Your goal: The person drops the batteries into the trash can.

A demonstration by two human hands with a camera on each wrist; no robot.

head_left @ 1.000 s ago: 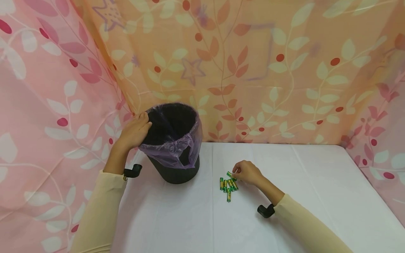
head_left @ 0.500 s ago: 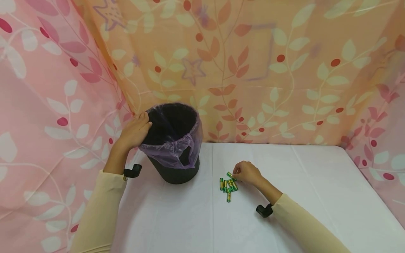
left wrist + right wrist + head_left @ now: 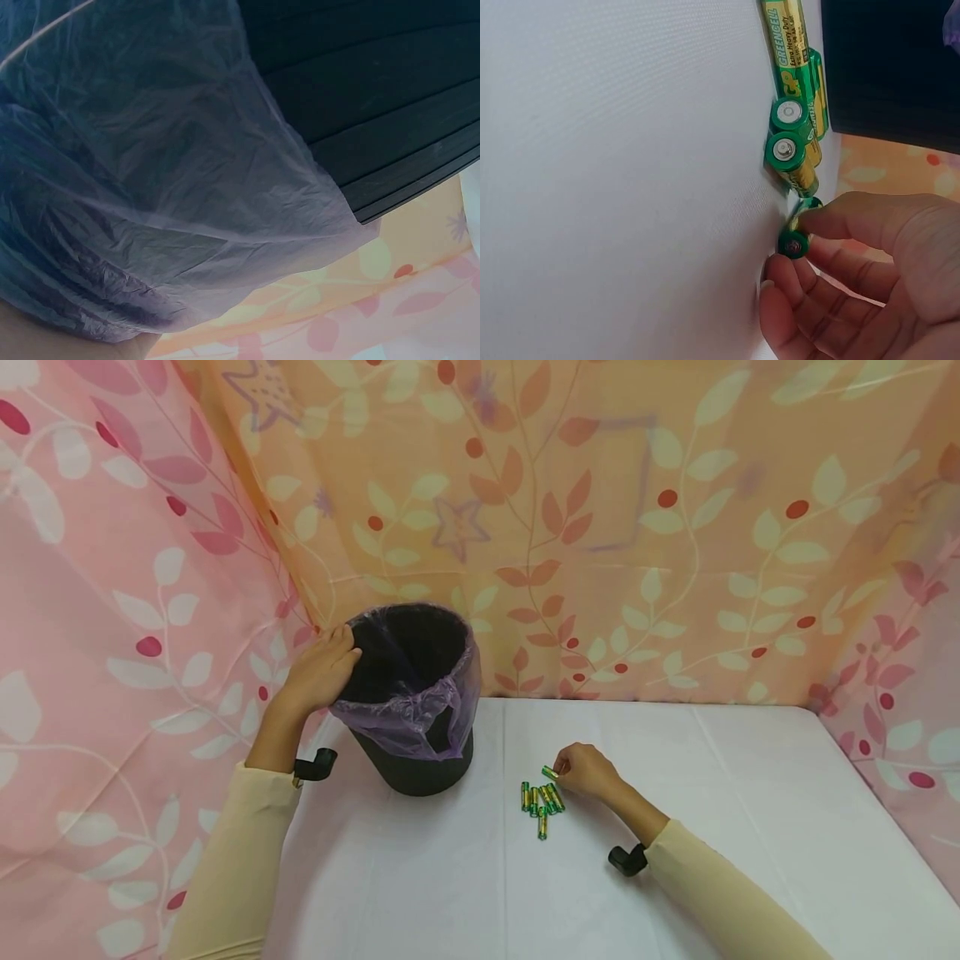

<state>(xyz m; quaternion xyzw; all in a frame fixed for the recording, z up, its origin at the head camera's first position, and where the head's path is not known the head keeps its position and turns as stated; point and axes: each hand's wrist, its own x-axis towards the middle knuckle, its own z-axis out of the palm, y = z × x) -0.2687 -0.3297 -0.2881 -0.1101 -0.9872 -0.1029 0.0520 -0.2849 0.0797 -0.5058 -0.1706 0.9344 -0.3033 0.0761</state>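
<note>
A black trash bin [image 3: 408, 772] with a purple plastic liner [image 3: 397, 727] folded over its rim stands on the left of the table. My left hand [image 3: 321, 670] grips the rim on its left side, fingers over the edge; the left wrist view shows mostly the liner [image 3: 165, 165] and the ribbed bin wall [image 3: 360, 97]. Between thumb and fingers, close over the tabletop, my right hand [image 3: 588, 772] pinches a green-and-gold battery [image 3: 550, 772]. Several similar batteries [image 3: 542, 810] lie in a cluster just in front of it. In the right wrist view the held battery [image 3: 793, 244] shows its end.
A white cloth covers the table [image 3: 675, 877]. Floral curtains hang behind [image 3: 600, 527] and on both sides, near the bin's back and left. Small black cameras sit on both wrists.
The pinched battery has shifted slightly right and up, away from the cluster, with my right hand. My left hand and the bin have stayed in place.
</note>
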